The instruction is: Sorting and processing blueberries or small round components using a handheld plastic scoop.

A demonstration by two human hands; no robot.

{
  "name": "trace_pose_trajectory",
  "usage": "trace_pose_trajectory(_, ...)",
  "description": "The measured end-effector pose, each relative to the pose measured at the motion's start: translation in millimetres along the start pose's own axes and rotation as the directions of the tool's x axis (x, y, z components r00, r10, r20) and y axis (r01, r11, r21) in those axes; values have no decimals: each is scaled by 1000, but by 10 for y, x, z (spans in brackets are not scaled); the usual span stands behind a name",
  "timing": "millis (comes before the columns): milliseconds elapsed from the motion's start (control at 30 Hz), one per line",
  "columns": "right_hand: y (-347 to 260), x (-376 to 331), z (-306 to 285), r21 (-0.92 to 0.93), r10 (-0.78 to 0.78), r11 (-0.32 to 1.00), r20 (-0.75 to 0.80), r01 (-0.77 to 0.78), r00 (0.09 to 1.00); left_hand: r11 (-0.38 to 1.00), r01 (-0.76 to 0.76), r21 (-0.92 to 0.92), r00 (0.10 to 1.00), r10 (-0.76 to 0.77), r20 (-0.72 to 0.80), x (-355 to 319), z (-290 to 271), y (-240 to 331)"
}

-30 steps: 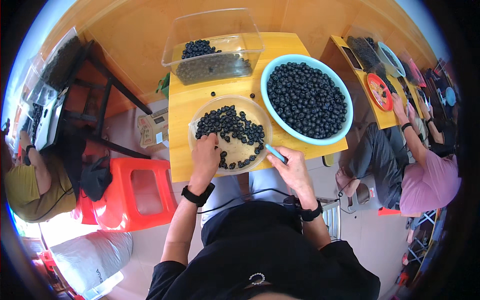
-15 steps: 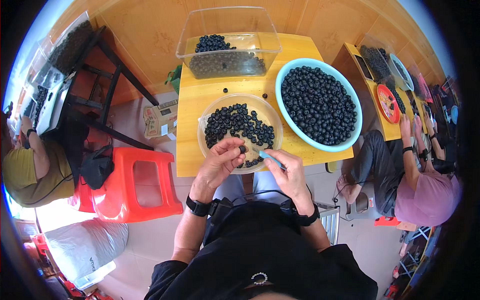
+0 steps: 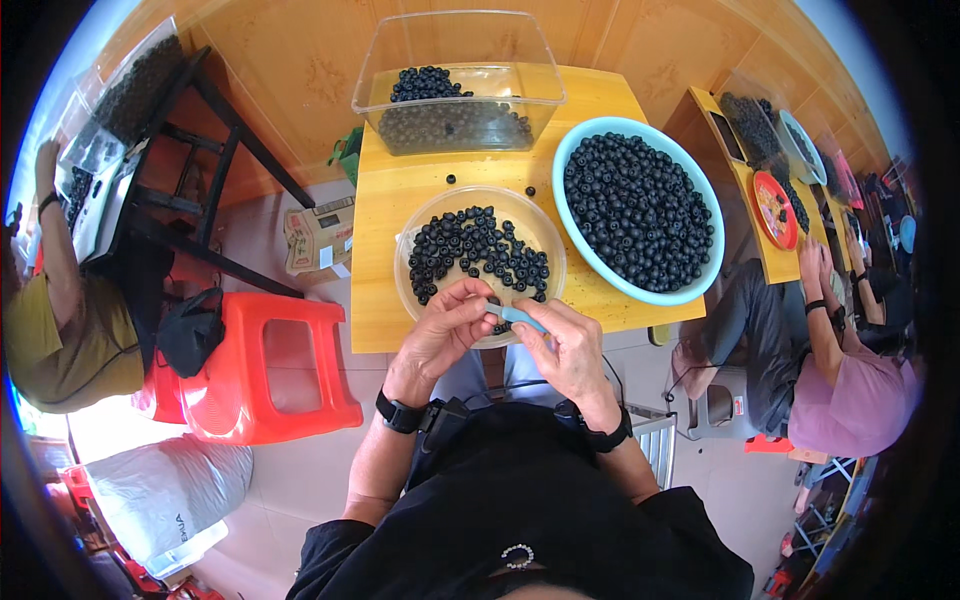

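Observation:
My left hand (image 3: 446, 328) is pinched at the near rim of a shallow clear dish (image 3: 415, 230) of dark round berries (image 3: 478, 252), fingertips closed on something small I cannot make out. My right hand (image 3: 566, 348) holds a small light-blue tool (image 3: 517, 317) whose tip meets the left fingertips. Both hands hover over the front edge of the small yellow table (image 3: 390, 190). To the right stands a big light-blue bowl (image 3: 705, 268) full of the same berries. A clear plastic tub (image 3: 455, 45) with more berries sits at the back.
A red plastic stool (image 3: 270, 370) stands left of the table, a dark bag (image 3: 190, 335) on it. Two loose berries (image 3: 451, 179) lie on the tabletop. Another person (image 3: 845, 385) sits at a second yellow table on the right; a third person (image 3: 60, 330) sits far left.
My hands have drawn back from the berries in the dish to its near rim and come together, tool tip against the left fingertips. The view has shifted slightly.

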State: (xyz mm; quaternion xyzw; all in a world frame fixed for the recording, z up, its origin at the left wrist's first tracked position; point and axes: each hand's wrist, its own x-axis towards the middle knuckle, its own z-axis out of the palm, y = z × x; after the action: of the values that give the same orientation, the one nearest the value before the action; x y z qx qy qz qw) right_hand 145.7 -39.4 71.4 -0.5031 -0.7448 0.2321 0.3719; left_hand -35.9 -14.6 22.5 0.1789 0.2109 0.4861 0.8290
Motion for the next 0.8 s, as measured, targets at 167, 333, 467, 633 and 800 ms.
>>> trace_pose_trajectory(167, 13, 0, 34, 59, -34, 998, -48, 37, 998, 999, 30, -19, 1000, -31, -8, -11, -7, 9)
trace_pose_trajectory(333, 65, 23, 66, -28, -15, 1000, -46, 13, 999, 997, 54, -59, 995, -49, 84, -69, -24, 60)
trace_pose_trajectory(467, 397, 27, 28, -87, 34, 995, -149, -47, 988, 997, 60, -42, 970, -48, 239, -241, 139, 151)
trace_pose_trajectory(633, 215, 55, 20, 97, 42, 995, -153, -27, 987, 999, 33, -12, 999, -32, 40, -175, 91, 157)
trace_pose_trajectory(800, -49, 102, 53, 402, 173, 895, 83, -192, 981, 998, 60, 32, 998, -60, -15, -113, 85, 56)
